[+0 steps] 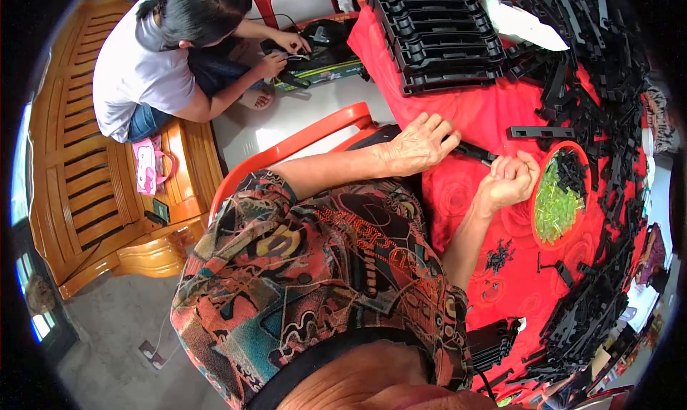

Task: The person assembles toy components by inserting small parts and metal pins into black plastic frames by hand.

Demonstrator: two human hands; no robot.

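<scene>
A short black plastic bar (pixel 474 152) spans the gap between my two hands above the red cloth. The curled fingers of my left hand (pixel 422 145) close on its left end. My right hand (pixel 509 181) grips the other end in a fist, beside an oval red-rimmed tray (pixel 534 213). Inside that tray lie small translucent green pieces (pixel 557 204) and small black parts (pixel 572 168). Another black bar (pixel 540 132) rests on the cloth just beyond my right hand. My fingers hide both ends of the held bar.
Stacked black plastic frames (pixel 444 41) stand at the far side of the red cloth (pixel 458 217). Heaps of black strips (pixel 587 313) line the right. Small black bits (pixel 499 255) lie near my right forearm. A person (pixel 154 66) sits on a wooden bench at far left, handling something small.
</scene>
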